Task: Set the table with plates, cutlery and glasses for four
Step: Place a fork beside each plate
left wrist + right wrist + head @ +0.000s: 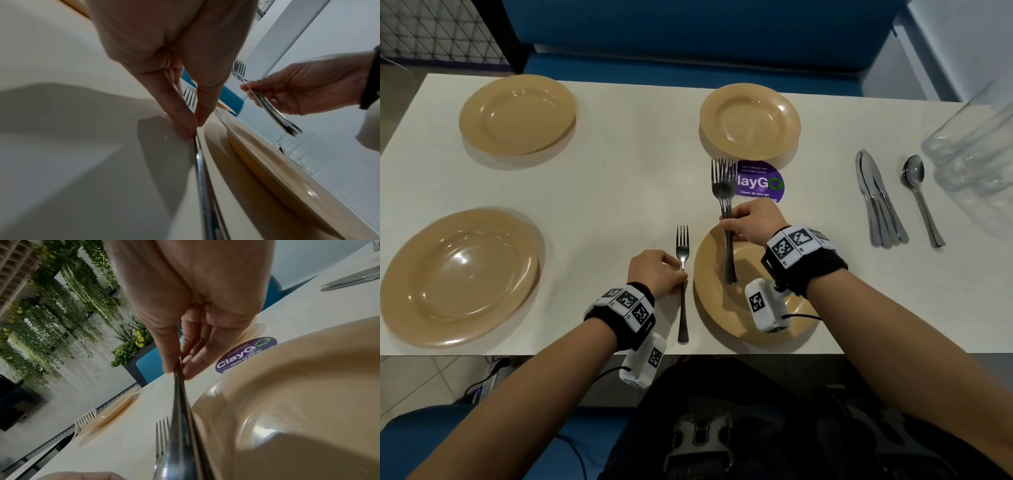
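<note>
Several tan plates sit on the white table (619, 154): far left (517, 114), far right (750, 121), near left (458, 277), and near right (726, 308) under my right wrist. My left hand (659, 274) pinches the handle of a single fork (682, 284) lying on the table just left of the near right plate (287, 178). In the left wrist view the fingers (185, 120) press that fork (202, 178) against the tabletop. My right hand (748, 222) grips a bundle of forks (724, 192) above the plate, handles pointing toward me; the right wrist view shows these forks (180, 410).
A stack of knives (876, 202) and spoons (919, 195) lies at the right, beside clear glasses (976, 150) at the table's right edge. A purple ClayGo sticker (760, 183) is on the table between the right plates. A blue bench runs behind the table.
</note>
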